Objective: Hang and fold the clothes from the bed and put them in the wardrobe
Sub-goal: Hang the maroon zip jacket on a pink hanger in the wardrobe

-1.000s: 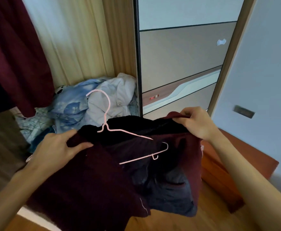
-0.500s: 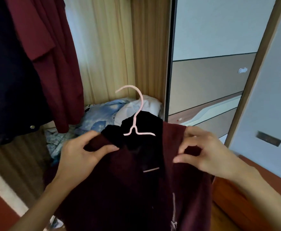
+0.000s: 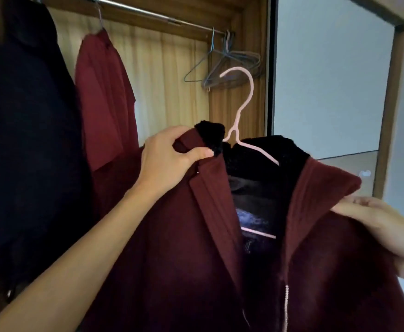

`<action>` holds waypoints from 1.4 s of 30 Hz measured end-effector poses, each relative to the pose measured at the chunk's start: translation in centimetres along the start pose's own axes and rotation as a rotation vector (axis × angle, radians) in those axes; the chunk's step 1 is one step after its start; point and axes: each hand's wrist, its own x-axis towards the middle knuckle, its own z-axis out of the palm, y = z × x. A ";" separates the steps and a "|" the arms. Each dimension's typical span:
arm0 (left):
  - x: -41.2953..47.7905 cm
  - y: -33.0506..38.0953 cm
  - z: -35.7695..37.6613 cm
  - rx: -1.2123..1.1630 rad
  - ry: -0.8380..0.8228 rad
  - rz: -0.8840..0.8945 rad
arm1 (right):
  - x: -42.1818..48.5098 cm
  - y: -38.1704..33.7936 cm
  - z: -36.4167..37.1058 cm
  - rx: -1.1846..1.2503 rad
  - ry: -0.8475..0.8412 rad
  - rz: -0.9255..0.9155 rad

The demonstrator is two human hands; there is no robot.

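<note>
A dark red zip jacket [image 3: 184, 259] with a black fleece lining sits on a pink hanger [image 3: 240, 109], held up in front of the open wardrobe. My left hand [image 3: 169, 159] grips the jacket's left collar edge beside the hanger neck. At the right, my right hand [image 3: 383, 231] holds the jacket's right shoulder. The hanger's hook points up and left, below the metal rail [image 3: 148, 14] and apart from it.
On the rail hang a dark garment [image 3: 23, 128] at the far left and a red shirt [image 3: 102, 99] next to it. Several empty wire hangers [image 3: 225, 65] bunch at the rail's right end. A sliding wardrobe door [image 3: 328, 80] stands to the right.
Both hands have lifted the jacket on its hanger from low, near the wardrobe floor, up towards the rail. The view has tilted up, so the rail and empty hangers now show.
</note>
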 end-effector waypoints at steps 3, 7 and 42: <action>6.5 -0.1 2.3 -0.003 0.001 0.012 | 3.0 -4.4 0.8 0.159 -0.052 -0.076; 13.3 -1.3 4.7 0.116 -0.008 -0.011 | 8.1 -7.0 0.0 0.242 -0.004 -0.278; 38.6 -22.1 1.7 -0.061 0.305 -0.448 | 55.0 -22.3 15.7 0.174 0.239 -0.467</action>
